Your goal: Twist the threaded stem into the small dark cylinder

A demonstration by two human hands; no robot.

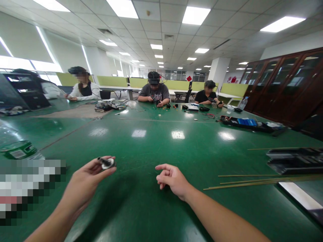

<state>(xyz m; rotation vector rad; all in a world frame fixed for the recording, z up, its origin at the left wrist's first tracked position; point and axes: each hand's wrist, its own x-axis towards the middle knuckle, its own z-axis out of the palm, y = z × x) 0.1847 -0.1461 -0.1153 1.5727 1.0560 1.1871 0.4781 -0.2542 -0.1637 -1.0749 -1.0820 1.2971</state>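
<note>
My left hand is closed around a small dark part with a pale round disc and a short shaft. Thumb and fingers grip it by its edge, above the green tabletop. The shaft points up and to the left. What kind of part it is, I cannot make out. To its right, apart from it, is my right hand. Its index finger stretches out to the left and the other fingers are loosely bent, with nothing visible in them.
A bottle with a green label is at the left, behind a blurred-out box. Thin yellowish rods, black channel pieces and a flat white-topped device lie at the right. Several people work across the table.
</note>
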